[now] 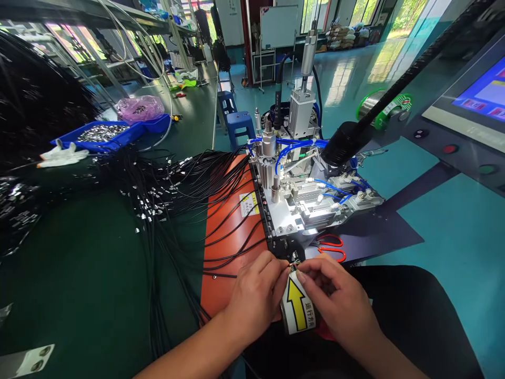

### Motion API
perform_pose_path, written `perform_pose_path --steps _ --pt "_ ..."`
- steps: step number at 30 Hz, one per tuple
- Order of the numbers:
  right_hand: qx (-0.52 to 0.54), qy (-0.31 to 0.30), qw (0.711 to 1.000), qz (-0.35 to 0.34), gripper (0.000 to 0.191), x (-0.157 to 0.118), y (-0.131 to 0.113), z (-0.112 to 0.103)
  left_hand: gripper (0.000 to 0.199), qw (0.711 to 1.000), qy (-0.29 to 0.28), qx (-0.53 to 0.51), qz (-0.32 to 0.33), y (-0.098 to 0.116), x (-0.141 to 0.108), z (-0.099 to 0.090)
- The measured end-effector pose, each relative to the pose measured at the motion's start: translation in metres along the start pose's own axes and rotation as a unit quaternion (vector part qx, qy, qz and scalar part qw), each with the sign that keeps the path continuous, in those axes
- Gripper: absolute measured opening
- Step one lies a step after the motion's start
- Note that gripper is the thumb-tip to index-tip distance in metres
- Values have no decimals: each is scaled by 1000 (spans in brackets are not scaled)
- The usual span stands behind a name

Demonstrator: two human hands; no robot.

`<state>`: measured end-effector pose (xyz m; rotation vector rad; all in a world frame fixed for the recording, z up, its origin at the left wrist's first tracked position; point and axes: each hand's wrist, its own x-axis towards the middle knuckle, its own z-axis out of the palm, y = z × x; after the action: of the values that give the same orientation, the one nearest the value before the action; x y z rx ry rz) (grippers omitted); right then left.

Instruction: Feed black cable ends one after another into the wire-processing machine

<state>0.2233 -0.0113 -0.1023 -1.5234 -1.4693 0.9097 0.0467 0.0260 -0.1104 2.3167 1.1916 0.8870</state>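
Observation:
My left hand (258, 287) pinches a small piece with thin wire ends (294, 262) at the machine's near edge. Opposite it, my right hand (335, 289) has thumb and forefinger closed by the same wire ends; what exactly they grip is too small to tell. Below the fingertips is a white label with a yellow arrow (296, 305). Black cables (232, 223) run across the orange plate (221, 289) to the left of my hands. Just ahead stands the metal machine (303, 195) with blue air tubes.
Red-handled scissors (332, 248) lie right of the machine's front edge. A bundle of cables with metal ends (152, 205) covers the green table (98, 273). Blue trays (106, 136) of metal parts, a white glove (63, 155), a solder spool (381, 108) and a control panel (450, 150) stand around.

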Motion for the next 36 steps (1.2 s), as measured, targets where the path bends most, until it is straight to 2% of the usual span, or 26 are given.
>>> perform_pose_path --steps 4,11,18,20,23,25,27,30,36 --pt "-5 -5 1000 12 12 4 -3 0 13 1000 -7 -19 0 -1 1 0" --pt "-57 57 991 -106 14 1 -1 7 15 999 -23 -28 -11 0 1 -2" --pt "-100 75 982 -144 15 -1 6 19 16 999 -20 -40 -10 0 2 -3" --pt "-68 57 989 -121 14 0 5 14 15 999 -13 -34 -1 0 1 -3" --pt "16 18 999 -21 16 4 1 -1 14 1000 -7 -22 16 1 2 -3" --pt "57 -3 997 46 22 8 -2 -12 14 1000 -9 -14 19 2 2 -4" --pt "75 -30 993 83 26 14 -3 -19 14 1000 -13 -10 20 3 3 -4" --pt "81 -68 990 89 27 20 -3 -22 15 1000 -16 -5 22 3 3 -5" --pt "71 -85 991 75 26 23 -2 -14 15 1000 -23 -4 18 1 2 -4"
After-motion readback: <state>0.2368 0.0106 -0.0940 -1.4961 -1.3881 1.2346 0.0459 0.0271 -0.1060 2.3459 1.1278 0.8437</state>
